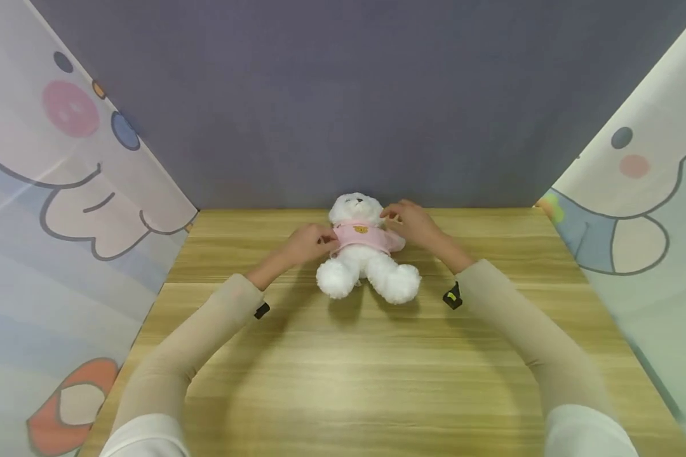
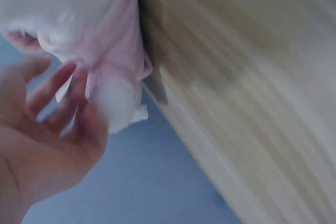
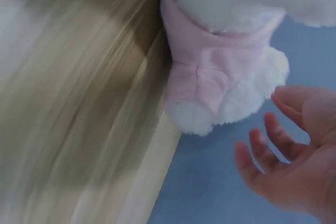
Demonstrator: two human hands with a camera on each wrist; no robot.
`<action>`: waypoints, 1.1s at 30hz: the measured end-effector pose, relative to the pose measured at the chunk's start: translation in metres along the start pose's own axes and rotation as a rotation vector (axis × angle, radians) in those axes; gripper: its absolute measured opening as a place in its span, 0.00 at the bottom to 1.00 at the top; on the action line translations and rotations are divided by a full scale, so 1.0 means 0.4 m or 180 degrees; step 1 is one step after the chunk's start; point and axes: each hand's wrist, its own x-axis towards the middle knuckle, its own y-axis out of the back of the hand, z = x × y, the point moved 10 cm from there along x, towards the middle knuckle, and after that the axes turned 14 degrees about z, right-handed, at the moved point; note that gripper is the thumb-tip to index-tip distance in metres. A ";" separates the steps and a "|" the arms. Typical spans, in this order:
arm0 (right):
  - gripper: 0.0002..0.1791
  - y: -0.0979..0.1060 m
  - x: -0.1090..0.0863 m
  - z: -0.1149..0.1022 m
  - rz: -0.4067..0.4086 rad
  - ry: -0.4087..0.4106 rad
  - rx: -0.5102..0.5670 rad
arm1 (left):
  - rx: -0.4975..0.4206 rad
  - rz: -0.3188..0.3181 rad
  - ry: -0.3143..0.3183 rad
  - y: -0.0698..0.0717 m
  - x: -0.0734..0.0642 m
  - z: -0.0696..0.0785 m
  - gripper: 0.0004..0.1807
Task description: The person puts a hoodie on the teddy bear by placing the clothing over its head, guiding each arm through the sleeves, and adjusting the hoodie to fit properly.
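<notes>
A white plush bear (image 1: pixel 368 263) in a pink shirt (image 1: pixel 371 236) with a small brown print is on the wooden table, its head toward the dark grey back panel. My left hand (image 1: pixel 309 244) is at the bear's arm on the left side. Its fingers are loosely bent at the pink sleeve (image 2: pixel 118 59), thumb apart; whether they touch the cloth I cannot tell. Beside the bear's head on the right is my right hand (image 1: pixel 413 223). In the right wrist view, that hand's fingers (image 3: pixel 278 137) are spread and loosely bent, with nothing between them.
The wooden table (image 1: pixel 331 381) ends at a dark grey panel (image 1: pixel 354 95) behind the bear. Curtains with cartoon prints flank it, a left curtain (image 1: pixel 23 266) and a right curtain (image 1: pixel 674 266). A small black device (image 1: pixel 453 296) hangs at the right wrist.
</notes>
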 end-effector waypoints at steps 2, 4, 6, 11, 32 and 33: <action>0.18 -0.028 0.018 -0.002 -0.0087 0.0093 -0.0180 | 0.0160 0.0127 0.0124 0.015 0.026 -0.019 0.12; 0.21 -0.065 0.020 0.007 -0.0309 0.0062 -0.0287 | 0.0234 0.0134 0.0228 0.009 0.046 -0.036 0.18; 0.21 -0.089 0.014 0.025 -0.0441 -0.0063 -0.0328 | 0.0131 -0.0007 0.0318 -0.017 0.061 -0.048 0.25; 0.15 -0.095 -0.003 0.050 -0.0397 -0.0246 -0.0227 | -0.0269 -0.0367 0.0503 -0.081 0.077 -0.054 0.29; 0.24 -0.044 -0.040 0.000 -0.0699 -0.0152 0.0401 | -0.0339 0.0201 0.0073 -0.023 -0.025 -0.088 0.07; 0.26 -0.051 -0.040 0.001 -0.0695 -0.0151 0.0358 | -0.0453 0.0128 0.0240 -0.019 -0.027 -0.105 0.11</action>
